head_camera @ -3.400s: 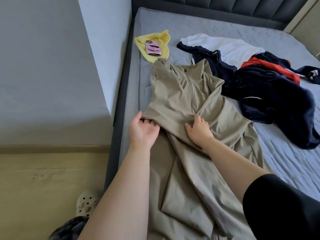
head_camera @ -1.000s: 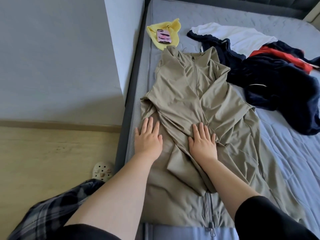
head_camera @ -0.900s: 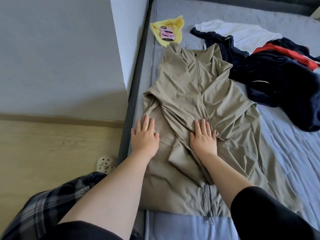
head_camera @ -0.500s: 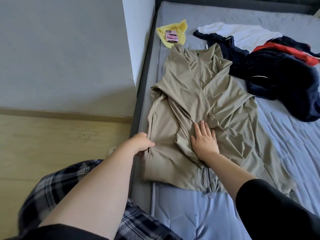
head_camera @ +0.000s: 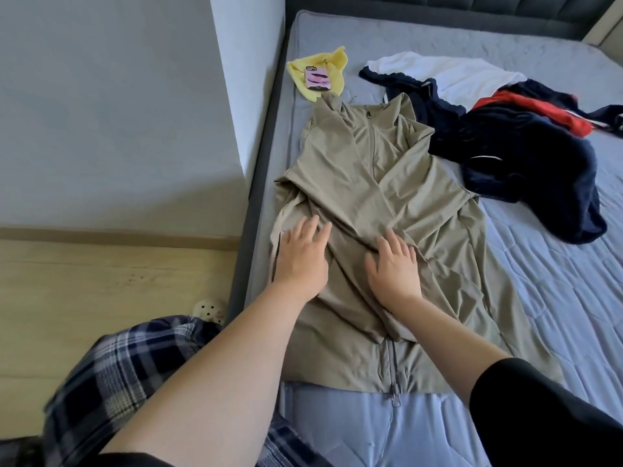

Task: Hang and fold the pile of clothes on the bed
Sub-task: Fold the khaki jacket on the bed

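A khaki zip-up jacket [head_camera: 387, 183] lies flat on the grey-blue bed [head_camera: 556, 298], collar away from me, its left sleeve folded across the front. My left hand [head_camera: 301, 256] presses flat on the jacket's left side near the bed edge, fingers spread. My right hand [head_camera: 392, 267] rests flat on the folded sleeve near the zipper. A heap of dark navy, red and white clothes [head_camera: 526, 136] sits to the right of the jacket's shoulders.
A yellow cloth [head_camera: 332, 62] with a pink phone [head_camera: 317, 78] on it lies at the bed's far left corner. A grey wall block [head_camera: 118, 112] and wooden floor [head_camera: 101, 298] are left of the bed. A light clog [head_camera: 209, 310] sits on the floor.
My left hand has come back from the jacket's left hem edge onto the fabric and now lies flat. The right hand stays on the folded sleeve. The jacket's left side looks smoother.
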A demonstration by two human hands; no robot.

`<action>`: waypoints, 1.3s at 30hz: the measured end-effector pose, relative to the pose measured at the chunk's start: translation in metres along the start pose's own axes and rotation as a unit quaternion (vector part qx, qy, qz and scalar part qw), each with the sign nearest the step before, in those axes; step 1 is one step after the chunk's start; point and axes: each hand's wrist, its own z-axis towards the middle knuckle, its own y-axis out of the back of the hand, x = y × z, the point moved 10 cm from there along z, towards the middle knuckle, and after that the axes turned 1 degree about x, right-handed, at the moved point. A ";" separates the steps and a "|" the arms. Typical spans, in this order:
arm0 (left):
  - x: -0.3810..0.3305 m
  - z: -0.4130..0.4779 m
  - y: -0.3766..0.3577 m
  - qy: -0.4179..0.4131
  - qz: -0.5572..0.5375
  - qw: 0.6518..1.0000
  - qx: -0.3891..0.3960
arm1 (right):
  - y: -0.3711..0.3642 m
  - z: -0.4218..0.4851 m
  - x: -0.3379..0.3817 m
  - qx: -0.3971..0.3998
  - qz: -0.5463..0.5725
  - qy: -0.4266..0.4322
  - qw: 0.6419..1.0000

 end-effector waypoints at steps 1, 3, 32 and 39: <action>-0.003 0.009 -0.001 -0.015 0.006 1.000 0.000 | 0.004 0.011 -0.001 -0.008 0.005 -0.002 1.000; -0.004 0.031 0.002 -0.021 0.008 1.000 -0.005 | 0.003 0.037 -0.005 0.008 0.010 -0.020 1.000; 0.045 0.282 -0.070 0.018 0.015 0.996 -0.083 | -0.023 0.284 -0.024 -0.113 -0.025 -0.031 0.993; 0.044 0.284 -0.074 0.027 0.020 0.995 -0.089 | 0.005 0.403 0.007 -0.095 -0.089 -0.017 0.991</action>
